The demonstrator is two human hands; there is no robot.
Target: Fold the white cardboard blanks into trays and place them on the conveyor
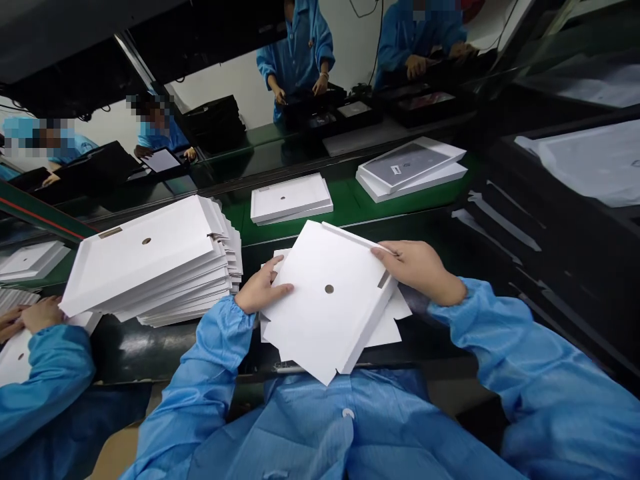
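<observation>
In front of my body is a white cardboard tray (330, 327), tilted, with a small round hole near its middle and raised folded sides along its top and right edges. My left hand (259, 288) holds its left edge, with the thumb lying on top. At the upper right corner, my right hand (423, 268) pinches the folded edge between thumb and fingers. Under the tray, more white cardboard pieces (387, 327) stick out on the bench, partly hidden.
To my left leans a tall stack of white cardboard trays (145, 257). Beyond, on the green conveyor (345, 207), lie a white tray pair (293, 198) and a tray bearing a dark flat panel (410, 163). A co-worker's hand (45, 313) is at far left. Black material (575, 267) stands right.
</observation>
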